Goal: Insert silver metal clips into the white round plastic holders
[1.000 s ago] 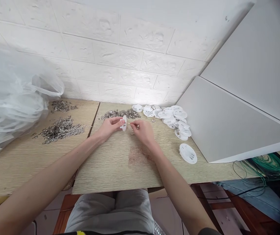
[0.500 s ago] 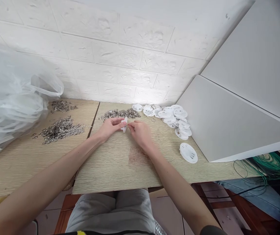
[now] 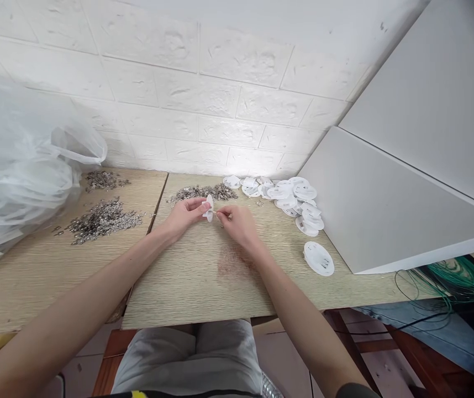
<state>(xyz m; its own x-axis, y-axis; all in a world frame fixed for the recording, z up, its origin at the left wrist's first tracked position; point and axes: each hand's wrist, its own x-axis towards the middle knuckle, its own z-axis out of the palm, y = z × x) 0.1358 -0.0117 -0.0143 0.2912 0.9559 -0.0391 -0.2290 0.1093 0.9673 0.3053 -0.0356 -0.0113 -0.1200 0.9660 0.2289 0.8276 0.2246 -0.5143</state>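
Between the thumb and fingers of my left hand (image 3: 186, 217) is a round white plastic disc (image 3: 209, 208), held on edge above the table. Small metal bits show on the disc's right face. My right hand (image 3: 237, 224) is close to that face, thumb and forefinger pinched together; whatever small piece they grip is too tiny to name. Just behind both hands lies a heap of small metal parts (image 3: 204, 192). More white discs with metal bits on them are piled (image 3: 299, 199) at the back right, and one white disc (image 3: 319, 258) lies nearer me.
Two more heaps of small metal parts (image 3: 106, 221) lie on the left table section, beside a large clear plastic bag (image 3: 21, 171) of white pieces. A white panel (image 3: 403, 210) bounds the right side. Green wires (image 3: 461, 282) hang at the far right, near another person's jeans (image 3: 436, 331).
My left hand has turned the disc slightly, so its right face shows more, and shifted a little left. My right fingertips have drawn slightly away from it.
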